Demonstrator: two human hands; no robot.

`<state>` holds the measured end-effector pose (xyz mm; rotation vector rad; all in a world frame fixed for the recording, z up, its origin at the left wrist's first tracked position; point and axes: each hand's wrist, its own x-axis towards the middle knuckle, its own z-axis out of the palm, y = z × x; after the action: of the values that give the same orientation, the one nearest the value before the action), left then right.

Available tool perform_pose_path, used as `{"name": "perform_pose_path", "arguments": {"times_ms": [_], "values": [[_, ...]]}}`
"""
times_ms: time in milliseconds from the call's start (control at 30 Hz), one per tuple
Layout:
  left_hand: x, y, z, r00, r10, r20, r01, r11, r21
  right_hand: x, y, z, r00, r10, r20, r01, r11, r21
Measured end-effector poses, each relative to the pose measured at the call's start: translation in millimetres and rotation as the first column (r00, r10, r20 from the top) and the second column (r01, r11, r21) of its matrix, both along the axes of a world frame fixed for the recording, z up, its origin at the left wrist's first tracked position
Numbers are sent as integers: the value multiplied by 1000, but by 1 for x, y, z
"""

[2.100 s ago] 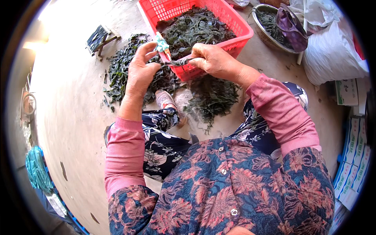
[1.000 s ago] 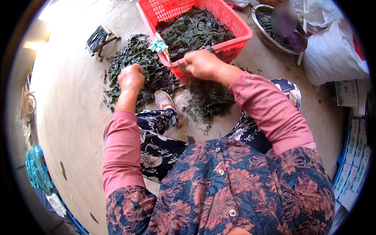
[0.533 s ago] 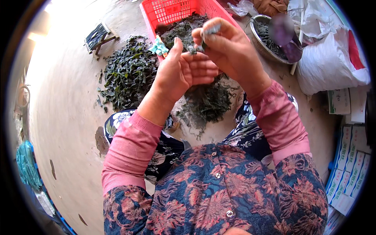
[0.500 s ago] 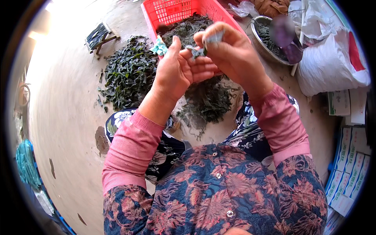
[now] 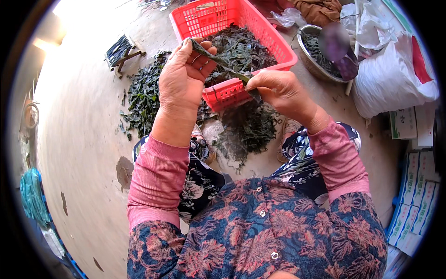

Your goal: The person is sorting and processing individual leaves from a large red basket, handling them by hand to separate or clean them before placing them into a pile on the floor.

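Note:
A dark green strip of seaweed (image 5: 217,59) is stretched between my two hands, over the near end of a red plastic basket (image 5: 227,96). My left hand (image 5: 186,76), palm up with curled fingers, pinches its upper left end. At the other end, the thumb and fingers of my right hand (image 5: 284,92) are closed on it, and a short piece hangs below them. More seaweed (image 5: 246,49) lies loose inside the basket. On the floor, one seaweed heap (image 5: 146,100) sits left of the basket and another heap (image 5: 251,128) lies between my feet.
A small folding stool (image 5: 123,53) stands far left. To the right are a metal basin (image 5: 309,58) with seaweed, a full white sack (image 5: 395,79) and stacked cartons (image 5: 413,200). A teal bundle (image 5: 35,195) lies at the left edge.
My hands were close together over the basket; now they are apart, with the seaweed strip drawn out between them. The light teal scrap beside my left hand no longer shows.

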<state>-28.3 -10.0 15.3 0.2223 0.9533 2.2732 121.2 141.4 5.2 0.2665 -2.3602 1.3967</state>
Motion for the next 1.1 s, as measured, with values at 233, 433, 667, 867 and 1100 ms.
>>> {"name": "perform_pose_path", "arguments": {"times_ms": [233,433,667,867,1100], "values": [[5,1,-4,998,-40,-47,39,999,-11,6,-8,13,984,90,151,-91,996,-4],[15,4,5,988,-148,-45,151,986,77,1,4,0,997,-73,-19,32,640,-768],[22,11,8,971,-223,-87,233,964,129,-3,17,-13,995,78,69,49,235,-971],[27,20,6,960,-260,-105,278,933,228,-8,-16,-6,924,325,201,92,322,-942],[32,23,9,969,-232,-83,246,930,273,3,-26,-9,859,437,267,128,321,-938]]}}
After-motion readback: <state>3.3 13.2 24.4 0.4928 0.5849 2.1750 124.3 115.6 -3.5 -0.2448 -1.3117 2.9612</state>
